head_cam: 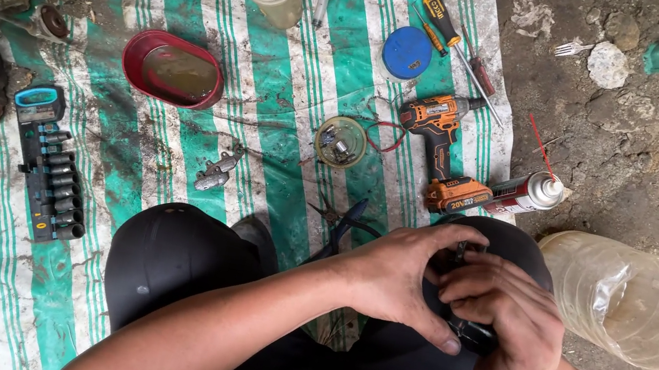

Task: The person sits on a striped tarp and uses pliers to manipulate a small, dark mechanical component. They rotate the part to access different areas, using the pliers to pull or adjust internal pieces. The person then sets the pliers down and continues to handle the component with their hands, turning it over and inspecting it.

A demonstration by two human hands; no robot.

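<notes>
- A small dark part is enclosed between both hands over the right knee, at about 5 o'clock in view; its long axis cannot be told.
- The left hand grip is wrapped around it; the right hand grip is closed over it.
- A striped tarp on dirt ground is spread ahead, with a cordless drill at 12 o'clock of the hands.

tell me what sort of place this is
Probably an informal outdoor repair spot: a striped tarp spread on bare dirt ground, with a cordless drill and socket set laid out.
</notes>
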